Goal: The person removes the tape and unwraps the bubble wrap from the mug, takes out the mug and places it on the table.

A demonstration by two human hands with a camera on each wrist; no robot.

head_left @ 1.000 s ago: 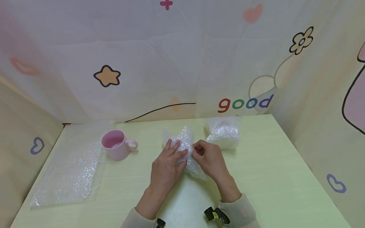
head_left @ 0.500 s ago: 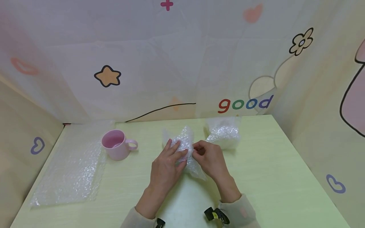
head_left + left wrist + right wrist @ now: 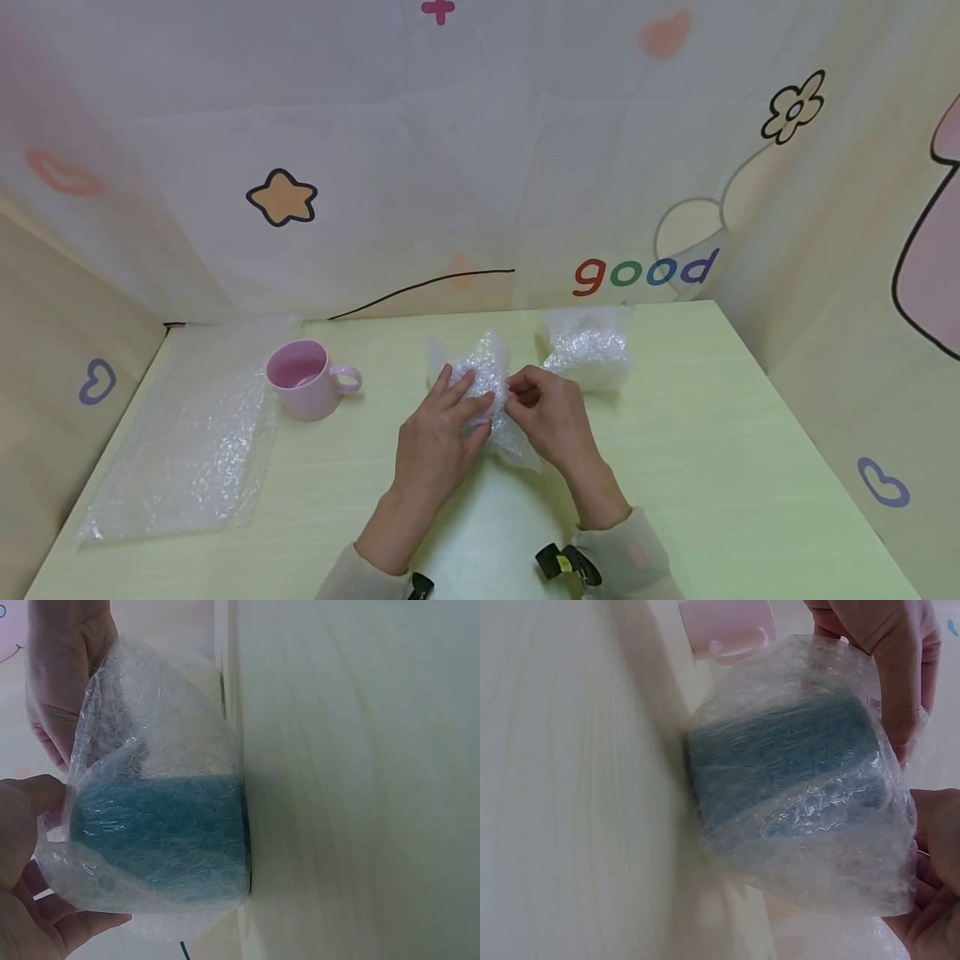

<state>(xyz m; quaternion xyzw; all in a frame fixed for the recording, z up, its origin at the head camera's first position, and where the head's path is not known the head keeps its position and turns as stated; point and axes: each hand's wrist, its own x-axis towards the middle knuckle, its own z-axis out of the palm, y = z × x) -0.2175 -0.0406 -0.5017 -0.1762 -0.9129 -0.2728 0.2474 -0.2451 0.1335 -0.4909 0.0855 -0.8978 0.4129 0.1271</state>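
A teal, straight-sided object (image 3: 172, 832) stands on the table inside bubble wrap (image 3: 491, 357), its exact kind blurred by the plastic. My left hand (image 3: 437, 443) lies over the top of this bundle, fingers spread and fairly straight, pressing the folded wrap down. From the right side, my right hand (image 3: 553, 417) pinches a gathered edge of the wrap between thumb and curled fingers. Loose wrap flares out at the far and near sides of the bundle. The right wrist view shows the teal colour through the film, with both hands at the upper end.
A pink mug (image 3: 309, 387) stands left of the hands, its handle pointing right. Beyond it on the left, a flat sheet of bubble wrap (image 3: 187, 433) covers the table (image 3: 712, 483). Another bubble-wrapped bundle (image 3: 588, 346) sits at the back right, near the printed curtain (image 3: 420, 183).
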